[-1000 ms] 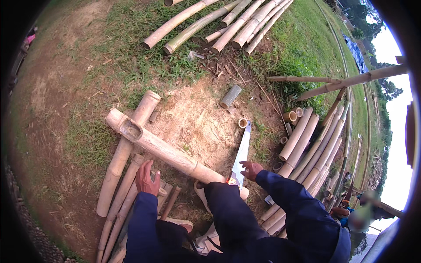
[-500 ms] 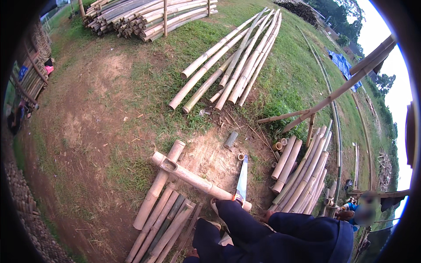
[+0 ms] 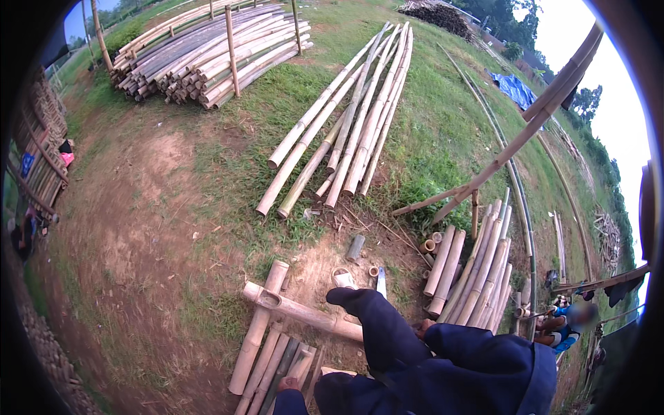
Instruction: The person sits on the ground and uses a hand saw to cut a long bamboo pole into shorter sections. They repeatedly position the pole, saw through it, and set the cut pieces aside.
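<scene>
My left hand (image 3: 289, 382) is low in the head view, at the near part of a pale bamboo pole (image 3: 302, 361) lying among other cut poles. Its fingers are too small and covered to tell whether they grip. My right hand (image 3: 420, 328) shows beside my right thigh, beyond the dark blue sleeve; its fingers are mostly hidden. A thick notched bamboo crosspiece (image 3: 312, 313) rests over another bamboo length (image 3: 257, 332). My trousered leg passes across its right end, the light shoe (image 3: 344, 278) beyond it. A hand saw's blade (image 3: 381, 280) shows partly behind my knee.
Short bamboo lengths (image 3: 477, 270) are stacked at the right under a slanting bamboo post (image 3: 515, 149). Long poles (image 3: 353, 124) lie on the grass ahead, with a large bamboo stack (image 3: 207, 59) behind. A short offcut (image 3: 355, 247) lies on sawdust. Another person (image 3: 564, 328) sits far right.
My leg has moved forward across the crosspiece, now covering most of the saw and the crosspiece's right end. My left hand has come further into view at the cut poles. The view has tilted up.
</scene>
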Available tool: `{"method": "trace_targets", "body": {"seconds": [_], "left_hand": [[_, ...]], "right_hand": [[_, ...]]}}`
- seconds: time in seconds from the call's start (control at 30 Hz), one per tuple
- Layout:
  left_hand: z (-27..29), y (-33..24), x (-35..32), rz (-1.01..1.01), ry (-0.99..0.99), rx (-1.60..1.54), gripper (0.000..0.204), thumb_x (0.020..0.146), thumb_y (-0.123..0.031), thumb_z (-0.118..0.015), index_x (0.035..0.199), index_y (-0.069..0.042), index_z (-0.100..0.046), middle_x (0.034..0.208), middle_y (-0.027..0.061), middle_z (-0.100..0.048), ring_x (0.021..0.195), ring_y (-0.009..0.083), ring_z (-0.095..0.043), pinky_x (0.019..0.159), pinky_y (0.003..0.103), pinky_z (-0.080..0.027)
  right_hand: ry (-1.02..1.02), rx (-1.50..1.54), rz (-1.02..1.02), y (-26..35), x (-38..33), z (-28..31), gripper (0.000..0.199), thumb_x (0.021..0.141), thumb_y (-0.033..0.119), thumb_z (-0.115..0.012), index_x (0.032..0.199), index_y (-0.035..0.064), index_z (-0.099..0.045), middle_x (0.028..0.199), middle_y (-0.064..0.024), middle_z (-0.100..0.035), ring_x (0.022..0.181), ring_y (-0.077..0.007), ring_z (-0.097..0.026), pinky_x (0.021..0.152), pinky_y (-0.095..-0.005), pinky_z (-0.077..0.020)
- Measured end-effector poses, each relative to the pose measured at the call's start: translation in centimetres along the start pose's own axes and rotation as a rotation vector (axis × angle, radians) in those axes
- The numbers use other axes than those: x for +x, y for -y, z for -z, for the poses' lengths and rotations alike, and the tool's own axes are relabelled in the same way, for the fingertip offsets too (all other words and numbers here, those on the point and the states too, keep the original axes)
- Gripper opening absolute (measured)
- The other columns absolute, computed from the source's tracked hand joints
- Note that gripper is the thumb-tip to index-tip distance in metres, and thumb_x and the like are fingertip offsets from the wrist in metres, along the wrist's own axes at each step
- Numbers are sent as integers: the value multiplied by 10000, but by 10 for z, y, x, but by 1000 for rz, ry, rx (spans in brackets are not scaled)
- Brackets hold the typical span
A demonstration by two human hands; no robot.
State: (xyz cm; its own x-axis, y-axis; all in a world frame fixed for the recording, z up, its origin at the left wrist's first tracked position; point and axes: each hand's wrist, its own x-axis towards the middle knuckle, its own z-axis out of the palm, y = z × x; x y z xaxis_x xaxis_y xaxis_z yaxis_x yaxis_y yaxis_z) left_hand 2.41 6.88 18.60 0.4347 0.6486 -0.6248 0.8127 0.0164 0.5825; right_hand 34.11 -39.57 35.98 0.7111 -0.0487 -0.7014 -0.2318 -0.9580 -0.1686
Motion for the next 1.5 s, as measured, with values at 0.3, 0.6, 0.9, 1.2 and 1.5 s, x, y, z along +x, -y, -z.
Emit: {"method": "trace_targets", "body": {"seconds": [0.3, 0.6, 0.9, 1.2, 1.5], "left_hand": [[-44, -63, 44, 101, 85, 253, 292, 792, -306, -837, 920, -57, -753, 867, 132, -755, 810, 262, -743, 789, 418, -606], [-143, -254, 176, 178, 384, 446, 353, 876, -258, -767, 1176, -77, -723, 976, 147, -772, 945, 247, -744, 859, 394, -580], [-233, -390, 284, 130, 378, 276, 313, 976, -235, -720, 1240, -71, -689, 1021, 138, -763, 971, 242, -727, 913, 388, -567], [-256, -355, 334, 85, 379, 389, 357, 908, -264, -786, 1187, -58, -700, 983, 138, -774, 921, 244, -750, 845, 387, -597], [-319, -466, 404, -205, 412, 319, 348, 931, -252, -761, 1209, -52, -698, 1005, 146, -780, 922, 246, -756, 852, 367, -592]], "right_hand": [[106, -200, 94, 37, 274, 47, 586, 758, 462, -839, 1261, 171, -769, 1016, -154, -797, 1013, -331, -761, 946, -435, -594], [-223, 402, -48, 144, 661, 160, 456, 896, 347, -725, 1225, 34, -700, 1089, -267, -742, 1103, -398, -708, 987, -468, -542], [-149, 1054, -222, 217, 856, 170, 857, 1007, 644, -559, 1561, 9, -401, 1520, -206, -486, 1359, -326, -524, 1029, -550, -490], [258, 1304, -186, 238, 870, 201, 1097, 898, 924, -353, 1692, 188, -179, 1714, -164, -263, 1479, -473, -335, 1163, -698, -164], [63, 1280, -43, 278, 843, 235, 607, 951, 463, -777, 1327, 11, -628, 1128, -68, -685, 935, -184, -660, 781, -362, -561]]}}
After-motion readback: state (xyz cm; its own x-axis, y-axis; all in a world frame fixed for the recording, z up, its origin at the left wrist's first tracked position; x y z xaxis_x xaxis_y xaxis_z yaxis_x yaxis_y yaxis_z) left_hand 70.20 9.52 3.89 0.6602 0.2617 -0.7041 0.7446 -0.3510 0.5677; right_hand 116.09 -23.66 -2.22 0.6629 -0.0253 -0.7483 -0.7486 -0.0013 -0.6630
